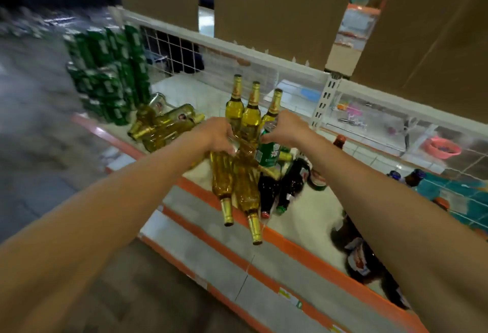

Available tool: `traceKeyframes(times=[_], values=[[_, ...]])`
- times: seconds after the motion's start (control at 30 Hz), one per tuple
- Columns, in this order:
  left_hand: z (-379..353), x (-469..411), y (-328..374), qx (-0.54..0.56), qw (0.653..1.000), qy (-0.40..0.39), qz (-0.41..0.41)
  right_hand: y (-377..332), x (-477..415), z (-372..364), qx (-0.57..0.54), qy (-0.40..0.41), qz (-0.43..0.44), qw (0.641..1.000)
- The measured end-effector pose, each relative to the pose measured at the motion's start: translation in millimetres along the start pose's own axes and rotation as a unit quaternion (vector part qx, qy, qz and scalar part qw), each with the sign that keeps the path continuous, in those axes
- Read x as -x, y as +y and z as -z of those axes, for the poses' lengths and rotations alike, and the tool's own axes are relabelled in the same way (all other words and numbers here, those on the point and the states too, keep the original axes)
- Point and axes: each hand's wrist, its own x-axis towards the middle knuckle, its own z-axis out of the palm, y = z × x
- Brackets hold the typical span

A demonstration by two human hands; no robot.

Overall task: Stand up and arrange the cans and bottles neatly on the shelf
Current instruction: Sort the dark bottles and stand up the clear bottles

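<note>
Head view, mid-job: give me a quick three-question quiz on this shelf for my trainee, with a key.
1. True or false: exactly three upright yellow bottles stand on the shelf.
2. Multiple choice: the right hand grips A) a green can, B) a dark bottle, C) a pink basin.
3. Fill in: the two lying yellow bottles next to the left hand point their necks past the shelf's ____ edge.

Key: 1 true; 2 A; 3 front.
</note>
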Motion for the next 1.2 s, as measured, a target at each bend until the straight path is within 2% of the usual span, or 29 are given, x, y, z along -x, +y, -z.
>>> traceKeyframes(times=[0.37, 0.6, 0.73, 0.93, 1.07, 1.2], values=[[78.1, 66.4, -220.7, -0.045, 0.993, 0.033, 0.104, -225.6, -64.8, -79.9, -0.010, -0.040, 0.094, 0.995], [119.8, 97.6, -339.2, -0.018, 0.987, 0.053, 0.148, -358.1, -95.7, -126.1, 0.002, -0.054, 0.150, 0.987], [126.8, 101.5, -379.6, 0.011, 0.986, 0.068, 0.150, -413.8, -106.4, -135.9, -0.004, -0.059, 0.190, 0.980], [129.9, 78.4, -415.8, 0.113, 0.974, 0.125, 0.149, -473.4, -132.0, -144.1, -0.010, -0.054, 0.250, 0.967], [135.6, 45.4, -428.1, 0.145, 0.961, 0.163, 0.170, -486.1, -161.5, -139.7, -0.023, -0.049, 0.253, 0.966], [147.6, -4.2, -429.7, 0.128, 0.957, 0.196, 0.169, -482.9, -205.3, -122.3, -0.026, -0.033, 0.242, 0.969]])
